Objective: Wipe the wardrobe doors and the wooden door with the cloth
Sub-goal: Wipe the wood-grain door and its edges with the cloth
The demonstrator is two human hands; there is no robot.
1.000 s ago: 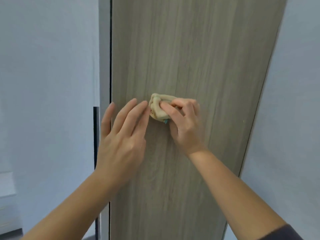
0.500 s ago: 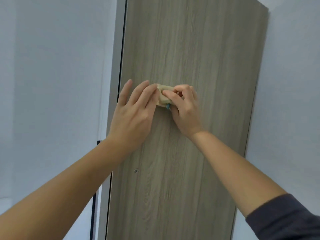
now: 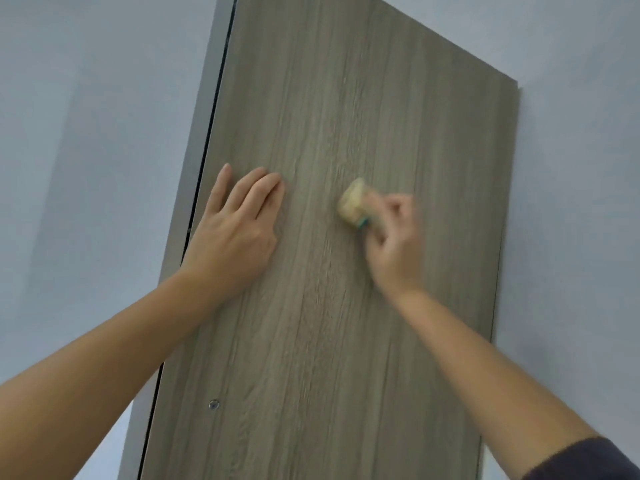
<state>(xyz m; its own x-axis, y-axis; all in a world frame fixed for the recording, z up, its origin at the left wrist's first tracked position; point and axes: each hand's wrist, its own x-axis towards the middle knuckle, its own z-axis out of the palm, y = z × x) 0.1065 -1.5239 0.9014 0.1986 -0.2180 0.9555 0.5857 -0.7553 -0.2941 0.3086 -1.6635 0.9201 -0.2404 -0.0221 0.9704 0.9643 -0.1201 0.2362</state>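
Observation:
A tall grey-brown wood-grain door panel (image 3: 346,98) fills the middle of the head view. My left hand (image 3: 235,230) lies flat on it near its left edge, fingers straight and pointing up. My right hand (image 3: 394,240) grips a small bunched yellowish cloth (image 3: 351,202) with a bit of green at its lower edge and holds it against the panel, right of centre. The right hand and cloth are blurred by motion.
A grey frame strip (image 3: 204,116) and a dark gap run down the panel's left edge. Pale walls (image 3: 86,133) lie on both sides. A small metal screw (image 3: 214,404) sits low on the panel near the left edge.
My hands were together at the cloth; the right hand has since carried the cloth rightwards, and the left hand has let go and flattened on the panel. The view has tilted upward.

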